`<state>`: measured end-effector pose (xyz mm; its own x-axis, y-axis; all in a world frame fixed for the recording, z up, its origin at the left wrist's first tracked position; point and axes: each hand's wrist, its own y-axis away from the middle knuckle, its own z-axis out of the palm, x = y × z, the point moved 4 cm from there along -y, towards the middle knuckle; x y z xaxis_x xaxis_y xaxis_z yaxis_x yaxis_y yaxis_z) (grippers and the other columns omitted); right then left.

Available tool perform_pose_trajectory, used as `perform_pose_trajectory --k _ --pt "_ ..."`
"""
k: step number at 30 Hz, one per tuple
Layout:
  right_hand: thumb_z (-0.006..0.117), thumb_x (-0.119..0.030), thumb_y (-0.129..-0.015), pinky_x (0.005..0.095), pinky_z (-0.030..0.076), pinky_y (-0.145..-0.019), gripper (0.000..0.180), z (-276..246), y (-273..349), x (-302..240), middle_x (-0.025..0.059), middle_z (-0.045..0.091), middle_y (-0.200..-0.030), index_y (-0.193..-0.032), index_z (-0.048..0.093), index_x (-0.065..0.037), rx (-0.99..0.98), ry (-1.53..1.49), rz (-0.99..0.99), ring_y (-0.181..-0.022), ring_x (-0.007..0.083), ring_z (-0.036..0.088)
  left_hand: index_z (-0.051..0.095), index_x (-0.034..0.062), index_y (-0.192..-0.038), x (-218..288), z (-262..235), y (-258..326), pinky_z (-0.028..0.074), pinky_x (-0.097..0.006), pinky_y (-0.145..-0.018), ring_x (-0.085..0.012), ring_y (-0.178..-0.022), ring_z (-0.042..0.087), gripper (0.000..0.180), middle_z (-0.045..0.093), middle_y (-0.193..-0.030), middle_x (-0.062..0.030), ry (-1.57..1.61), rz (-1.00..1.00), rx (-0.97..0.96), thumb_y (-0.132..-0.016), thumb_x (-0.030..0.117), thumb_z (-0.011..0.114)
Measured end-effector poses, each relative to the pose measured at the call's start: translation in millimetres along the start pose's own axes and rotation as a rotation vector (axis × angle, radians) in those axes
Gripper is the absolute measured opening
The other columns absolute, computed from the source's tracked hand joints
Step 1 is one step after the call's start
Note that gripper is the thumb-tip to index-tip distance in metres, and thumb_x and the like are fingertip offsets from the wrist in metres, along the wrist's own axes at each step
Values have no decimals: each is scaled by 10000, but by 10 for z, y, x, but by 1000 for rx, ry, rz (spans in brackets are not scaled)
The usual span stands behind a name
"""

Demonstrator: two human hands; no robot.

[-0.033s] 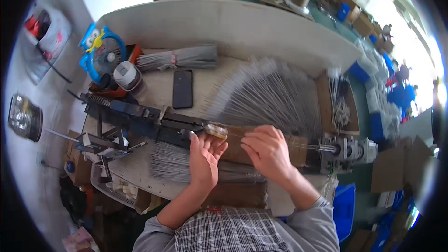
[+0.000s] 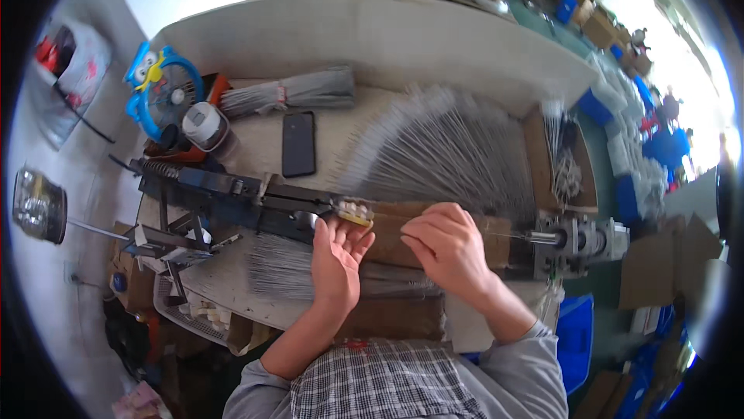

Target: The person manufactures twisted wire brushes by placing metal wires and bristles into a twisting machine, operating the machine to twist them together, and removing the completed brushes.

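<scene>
A cluttered workshop surrounds a pale workbench whose far edge curves across the top of the view, with blue crates and cardboard boxes stacked off at two and three o'clock. On the bench a wide fan of thin grey wires spreads out at about one o'clock from the hands, and a long black machine runs in from nine o'clock, ending in a small yellowish fitting. The left hand is held flat with its palm up and fingers spread, its fingertips just beside that fitting (whether they touch it I cannot tell). The right hand lies knuckles up at three o'clock of the left, fingers curled down together onto a brown cardboard strip; what they pinch, if anything, is hidden. A grey metal motor block sits further right. A black phone lies at eleven o'clock, beyond it a tied bundle of grey wires, a small blue fan and a white jar.
</scene>
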<state>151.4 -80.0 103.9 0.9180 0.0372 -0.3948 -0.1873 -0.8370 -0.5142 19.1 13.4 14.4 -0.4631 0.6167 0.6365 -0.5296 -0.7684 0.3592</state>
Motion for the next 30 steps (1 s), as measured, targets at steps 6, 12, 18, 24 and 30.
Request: perform_pose_trajectory --k 6,12,18,24,30 --pt "689 -213 -820 374 511 -576 124 21 894 249 57 662 -728 -847 647 -99 -197 -82 279 -661 265 641 431 33 -1346 -56 -249 173 465 -370 -922 -232 -1129 556 403 521 -1302 -128 -286 -44 -47 -983 201 486" --pt "716 -246 -808 356 510 -586 194 442 1421 348 94 671 -749 -864 634 -79 -394 -209 583 -690 264 666 605 54 -1107 674 -1598 147 525 -283 -696 -153 -805 634 256 665 -983 -63 -113 251 425 -910 216 618" --pt "725 -200 -805 326 495 -588 184 115 1213 301 98 662 -751 -889 652 -54 -342 -286 563 -665 234 654 604 117 -928 1872 -3539 609 448 -225 -578 -86 -657 542 458 572 -744 23 -178 498 925 -792 543 702" --pt "696 -198 -823 340 505 -626 180 -53 1212 348 109 666 -825 -934 676 -58 -361 -223 572 -700 251 650 581 129 -833 1904 -3875 516 391 -205 -548 -79 -645 516 473 574 -742 22 -89 523 1074 -783 588 682" --pt "672 -207 -841 334 509 -654 196 28 1331 381 109 672 -880 -986 679 -75 -448 -205 692 -746 252 655 606 113 -902 803 -2648 293 526 -274 -614 -136 -673 608 215 631 -784 -23 119 316 730 -906 327 600"
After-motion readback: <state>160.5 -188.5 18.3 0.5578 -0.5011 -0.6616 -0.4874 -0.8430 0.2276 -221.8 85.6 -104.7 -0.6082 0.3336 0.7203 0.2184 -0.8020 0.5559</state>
